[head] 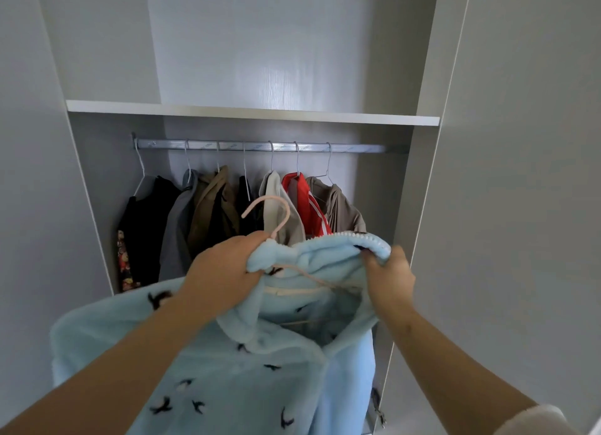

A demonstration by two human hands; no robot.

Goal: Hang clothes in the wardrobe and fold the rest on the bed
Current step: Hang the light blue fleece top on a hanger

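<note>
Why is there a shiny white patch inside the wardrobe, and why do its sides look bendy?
In the head view, the patch is soft glare off the smooth back panel above the shelf; the wide-angle lens tilts and curves the wardrobe side; the right hand on the blue fleece robe looks slightly blurred.

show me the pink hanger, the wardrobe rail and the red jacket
pink hanger (269, 199), head view, top of its hook
wardrobe rail (260, 147), head view, middle of the bar
red jacket (307, 220), head view, red front panel
</note>
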